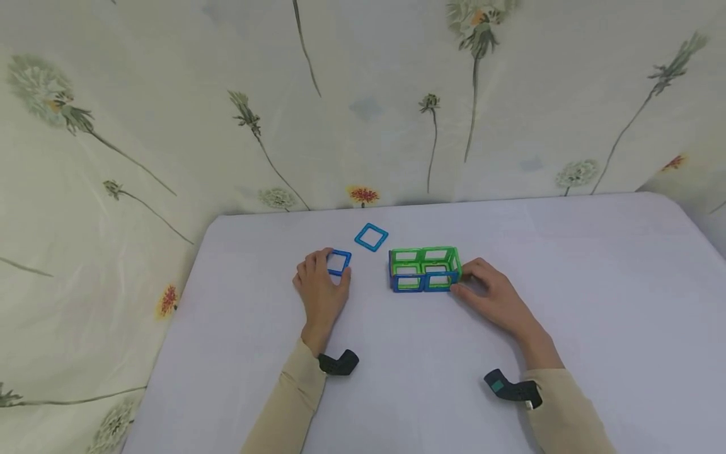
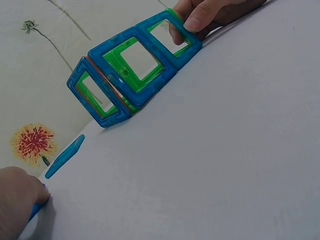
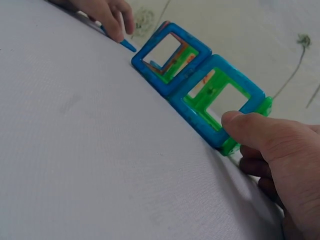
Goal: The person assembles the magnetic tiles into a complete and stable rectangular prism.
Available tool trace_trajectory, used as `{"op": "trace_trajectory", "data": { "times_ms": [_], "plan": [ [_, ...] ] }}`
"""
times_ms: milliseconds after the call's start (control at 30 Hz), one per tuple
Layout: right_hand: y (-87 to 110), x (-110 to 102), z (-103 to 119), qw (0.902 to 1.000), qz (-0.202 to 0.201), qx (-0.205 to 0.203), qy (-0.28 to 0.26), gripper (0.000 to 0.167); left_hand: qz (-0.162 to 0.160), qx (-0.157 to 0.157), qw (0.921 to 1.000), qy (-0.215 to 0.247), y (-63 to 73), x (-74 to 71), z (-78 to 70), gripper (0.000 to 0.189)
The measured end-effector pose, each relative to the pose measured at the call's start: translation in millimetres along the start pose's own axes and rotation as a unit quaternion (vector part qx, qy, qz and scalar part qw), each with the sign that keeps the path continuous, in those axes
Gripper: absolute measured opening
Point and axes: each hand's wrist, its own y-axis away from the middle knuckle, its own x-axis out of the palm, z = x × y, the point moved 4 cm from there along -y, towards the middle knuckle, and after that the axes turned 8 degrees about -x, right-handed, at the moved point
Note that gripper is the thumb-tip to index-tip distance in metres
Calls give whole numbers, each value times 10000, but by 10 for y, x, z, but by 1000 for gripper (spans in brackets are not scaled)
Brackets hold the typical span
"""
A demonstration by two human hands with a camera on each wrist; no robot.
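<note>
A box of magnetic tiles [image 1: 424, 275], with green and blue square frames, stands on the white table. My right hand [image 1: 496, 296] holds its right end; in the right wrist view the thumb [image 3: 240, 122] lies on the blue front tile [image 3: 212, 57], the other fingers partly hidden behind. To the left, my left hand [image 1: 322, 287] pinches a loose blue square tile [image 1: 348, 261] between thumb and fingers, close to the tabletop. The left wrist view shows only part of that hand [image 2: 20, 200] and a sliver of its tile.
Another blue square tile [image 1: 371, 237] lies flat behind the left hand, left of the box. The white-covered table [image 1: 408, 378] ends at the back against a curtain [image 1: 374, 145] printed with dandelions. Both wrists wear dark camera bands.
</note>
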Motion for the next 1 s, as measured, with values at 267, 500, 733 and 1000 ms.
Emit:
{"op": "trace_trajectory", "data": {
  "times_ms": [267, 500, 733, 1000],
  "plan": [
    [-3, 6, -10, 10000, -43, -4, 14, 19, 28, 64, 9993, 370, -2, 3, -11, 43],
    [-9, 25, -3, 9999, -54, -69, -68, 17, 36, 365, 9932, 1102, 24, 0, -62, 36],
    [-11, 2, 11, 10000, -40, -74, -13, 17, 85, 605, 9903, 1245, 69, -4, -182, 36],
    [3, -2, 8, 10000, -17, -46, -77, 18, 270, 805, 9862, 1419, 128, -5, -278, 36]
  ]
}}
